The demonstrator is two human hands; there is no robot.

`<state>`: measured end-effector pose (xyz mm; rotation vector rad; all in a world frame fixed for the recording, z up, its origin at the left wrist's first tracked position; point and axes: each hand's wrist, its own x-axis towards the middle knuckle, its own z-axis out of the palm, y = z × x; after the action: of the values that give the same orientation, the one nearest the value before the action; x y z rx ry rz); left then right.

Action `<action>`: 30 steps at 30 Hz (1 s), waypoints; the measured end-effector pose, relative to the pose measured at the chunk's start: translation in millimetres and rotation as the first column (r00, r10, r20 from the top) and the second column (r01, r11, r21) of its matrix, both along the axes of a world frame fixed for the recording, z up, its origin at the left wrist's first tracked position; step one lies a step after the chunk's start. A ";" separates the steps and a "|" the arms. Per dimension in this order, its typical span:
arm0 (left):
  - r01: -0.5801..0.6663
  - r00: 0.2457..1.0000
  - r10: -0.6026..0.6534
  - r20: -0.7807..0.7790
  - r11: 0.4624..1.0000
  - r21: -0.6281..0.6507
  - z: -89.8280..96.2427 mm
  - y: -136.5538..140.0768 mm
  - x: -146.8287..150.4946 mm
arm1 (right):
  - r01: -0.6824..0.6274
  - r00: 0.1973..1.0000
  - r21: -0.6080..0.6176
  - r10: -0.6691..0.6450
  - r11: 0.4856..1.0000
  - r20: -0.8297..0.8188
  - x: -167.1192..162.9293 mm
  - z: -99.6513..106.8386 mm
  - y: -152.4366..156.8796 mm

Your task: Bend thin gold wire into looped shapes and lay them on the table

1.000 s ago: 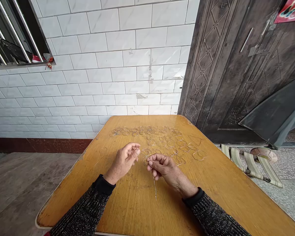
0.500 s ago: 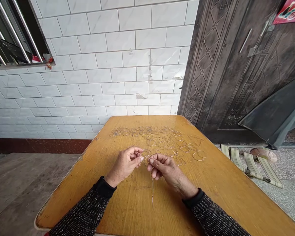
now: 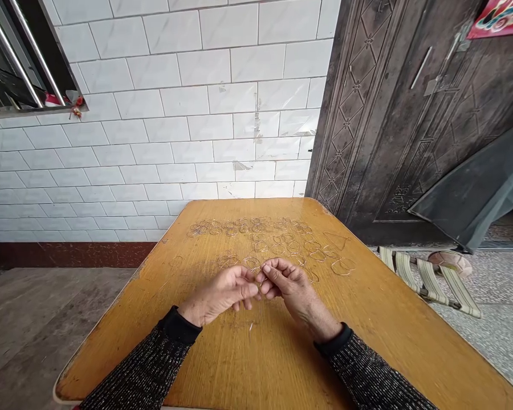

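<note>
My left hand [image 3: 224, 291] and my right hand [image 3: 287, 285] meet above the near middle of the wooden table [image 3: 256, 364]. Thumb and fingers of each are pinched together on a thin wire, most of it hidden behind the fingers. A short bright end of the wire [image 3: 251, 326] shows below the left fingers. Just beyond my hands lie several thin wire loops [image 3: 228, 260]. More wire rings [image 3: 343, 266] are spread to the right, and a row of them [image 3: 256, 225] crosses the far part of the table.
A white tiled wall [image 3: 214, 131] stands behind the table, with a barred window [image 3: 23, 62] at upper left. To the right are a dark carved door [image 3: 389, 142], a grey sheet [image 3: 479, 188], a striped-strap folding seat [image 3: 436, 285] and a round ball-like object [image 3: 451, 262].
My left hand has turned and moved right, so its fingers now meet the right hand's. The wire tail that hung below the right hand now shows only as a short end farther left.
</note>
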<state>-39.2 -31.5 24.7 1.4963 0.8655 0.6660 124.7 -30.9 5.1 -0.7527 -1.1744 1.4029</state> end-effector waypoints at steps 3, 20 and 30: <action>0.090 0.993 -0.093 -0.070 0.995 -0.050 -1.8 -2.5 4.2 | 0.007 1.000 0.000 -0.007 1.000 -0.008 1.3 -0.3 0.3; 0.071 0.996 -0.073 0.045 0.997 0.041 -13.9 1.1 13.2 | 0.036 0.999 0.061 -0.037 0.998 0.011 0.9 -4.4 1.5; 0.127 0.979 -0.104 0.174 0.984 -0.125 -17.0 -1.8 16.1 | 0.150 0.989 0.049 -0.149 0.988 -0.011 6.4 3.5 1.2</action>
<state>-23.2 -33.3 7.7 1.3381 0.6765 0.6242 131.1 -29.8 8.6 -0.7836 -1.1191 1.2475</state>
